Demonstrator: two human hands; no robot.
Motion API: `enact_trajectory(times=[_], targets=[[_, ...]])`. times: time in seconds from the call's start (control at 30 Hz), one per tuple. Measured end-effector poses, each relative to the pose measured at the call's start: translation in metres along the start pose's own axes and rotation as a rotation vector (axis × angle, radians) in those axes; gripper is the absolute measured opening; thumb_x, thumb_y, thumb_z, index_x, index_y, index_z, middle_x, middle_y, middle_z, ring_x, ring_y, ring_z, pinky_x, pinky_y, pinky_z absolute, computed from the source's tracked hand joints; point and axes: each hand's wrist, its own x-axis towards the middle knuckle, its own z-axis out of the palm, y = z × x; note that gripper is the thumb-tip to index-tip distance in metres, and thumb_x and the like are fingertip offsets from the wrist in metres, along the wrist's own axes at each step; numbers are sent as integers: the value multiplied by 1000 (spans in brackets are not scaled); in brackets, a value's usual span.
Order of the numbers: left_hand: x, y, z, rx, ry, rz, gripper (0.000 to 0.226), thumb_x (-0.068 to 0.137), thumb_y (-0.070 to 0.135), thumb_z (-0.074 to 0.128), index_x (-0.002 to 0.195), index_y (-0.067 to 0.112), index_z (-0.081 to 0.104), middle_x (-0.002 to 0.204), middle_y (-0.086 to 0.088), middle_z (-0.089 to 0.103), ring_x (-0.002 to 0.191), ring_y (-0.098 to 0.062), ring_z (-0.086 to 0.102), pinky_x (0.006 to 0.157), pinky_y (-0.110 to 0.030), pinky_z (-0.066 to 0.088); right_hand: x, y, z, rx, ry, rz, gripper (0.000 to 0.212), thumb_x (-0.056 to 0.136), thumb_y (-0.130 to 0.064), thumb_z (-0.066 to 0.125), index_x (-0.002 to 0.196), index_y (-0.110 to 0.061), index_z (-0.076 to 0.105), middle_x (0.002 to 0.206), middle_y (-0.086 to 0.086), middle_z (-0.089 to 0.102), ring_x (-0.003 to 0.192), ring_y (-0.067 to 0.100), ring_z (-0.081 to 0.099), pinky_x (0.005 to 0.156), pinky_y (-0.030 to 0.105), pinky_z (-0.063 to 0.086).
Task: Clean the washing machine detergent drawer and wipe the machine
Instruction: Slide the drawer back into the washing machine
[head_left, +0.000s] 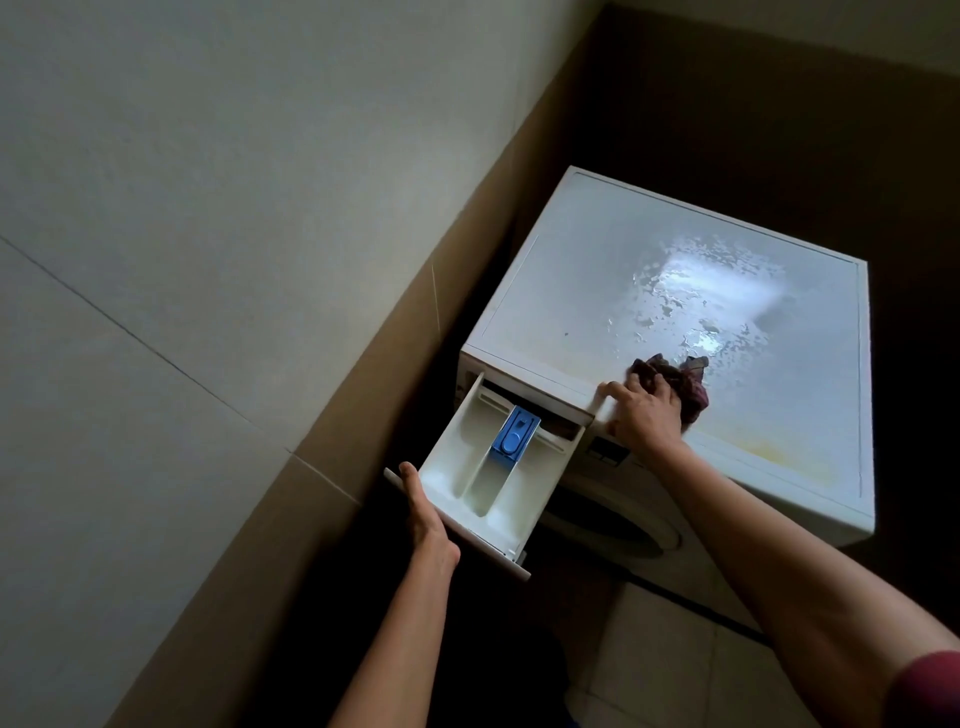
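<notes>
Left hand (428, 519) grips the white plastic drawer (453, 457); right hand (647, 415) clutches a crumpled maroon cloth (687, 387) on the wet washing machine (597, 249)

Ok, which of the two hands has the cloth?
The right hand, gripping the crumpled dark red cloth on the wet top of the white washing machine; the left hand holds the front of the pulled-out white plastic detergent drawer.

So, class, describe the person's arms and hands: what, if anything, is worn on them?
Both hands are bare: no gloves, ring, watch or bracelet shows on the left hand or the right hand. Both forearms are uncovered. A dark red sleeve shows on the right arm at the frame's corner; no sleeve shows on the left arm.
</notes>
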Motion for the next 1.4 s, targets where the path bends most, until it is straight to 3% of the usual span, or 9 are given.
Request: enact_trajectory(times=[0.13,0.2,0.33,0.57,0.7,0.9,1.07,1.4], targets=[[31,-13,-6,-45,20,6,115,50,98,41,148,40,26,155,4,30,140,-24,32,113,-50,24,1,-3,-1,-1,-5,19,55,88,-38,61,138,-36,37,157,8,21,143,42,10,111,51,20],[27,-10,-5,-13,17,-14,112,53,97,40,149,41,22,157,4,25,142,-25,27,114,-52,19,1,-4,-2,3,-4,26,53,89,-37,61,137,-36,38,157,8,21,143,42,10,111,51,20],[-6,4,0,-14,62,-26,91,79,79,41,149,22,32,154,-6,32,140,-28,32,112,-47,23,2,-5,1,-6,-2,36,50,89,-34,61,134,-35,40,156,9,22,143,42,10,111,51,21],[38,-25,-9,-2,49,9,115,51,99,42,148,39,28,155,10,28,139,-20,34,114,-50,23,6,-6,4,-6,5,41,43,89,-25,58,128,-31,41,155,10,24,142,45,10,111,53,21],[-7,-3,-1,-42,94,-66,98,71,82,49,144,17,40,148,-5,40,135,-27,39,112,-46,28,6,-7,6,5,14,54,43,88,-23,56,128,-32,42,155,10,23,142,44,9,111,52,21],[-3,-10,-2,-85,144,-61,103,58,85,59,129,11,54,129,-6,57,104,-26,55,88,-38,42,8,-8,8,15,24,74,43,88,-17,52,127,-33,43,155,9,23,143,43,9,112,53,20],[-1,-1,7,-98,161,-96,97,69,79,58,134,7,48,135,-9,52,119,-29,52,95,-39,39,8,-9,14,31,42,83,41,89,-15,50,124,-34,44,155,9,23,143,44,7,111,55,20],[7,1,10,-119,205,-102,97,69,76,61,137,8,45,139,-11,49,124,-31,49,103,-43,37,11,-10,18,29,51,104,43,88,-10,45,124,-33,44,154,9,25,142,44,9,111,55,21]])
